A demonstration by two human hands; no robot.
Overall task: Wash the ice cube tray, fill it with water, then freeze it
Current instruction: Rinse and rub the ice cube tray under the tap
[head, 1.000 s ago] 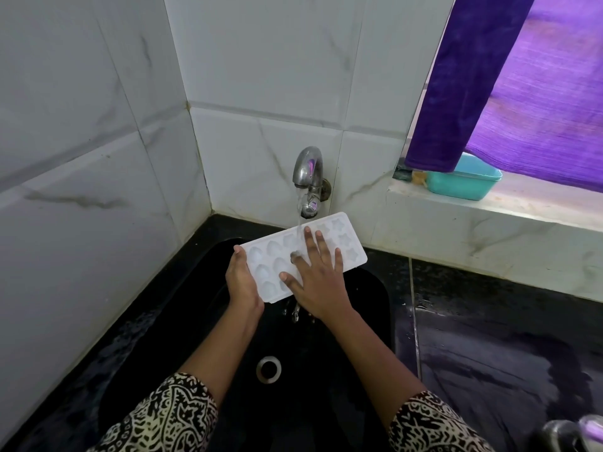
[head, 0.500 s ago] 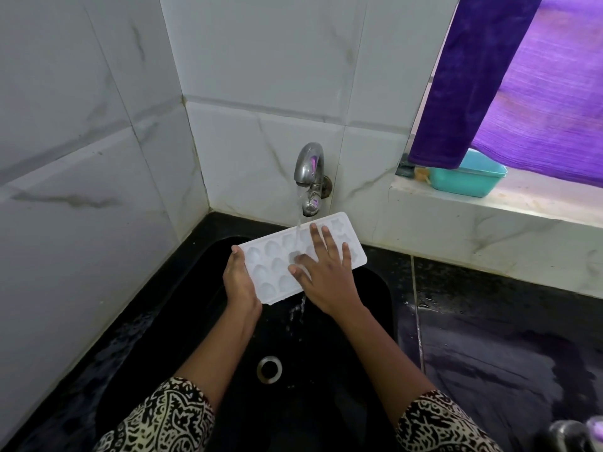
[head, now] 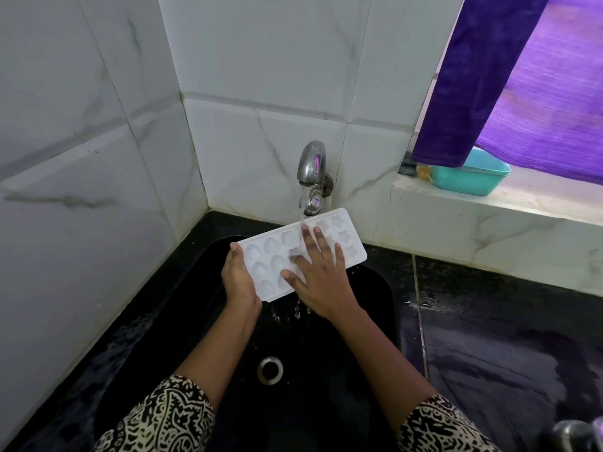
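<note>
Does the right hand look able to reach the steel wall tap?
Probably yes: the right hand lies flat and empty on the white plastic ice cube tray, just below the steel wall tap, with only running water between.

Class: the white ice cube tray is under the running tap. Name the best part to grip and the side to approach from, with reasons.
Grip the ice cube tray by the flat rim of its free short end, coming from the right, thumb on top. It is long, narrow, cavities up, and the left hand holds the opposite end; the right hand lies flat across its middle.
</note>
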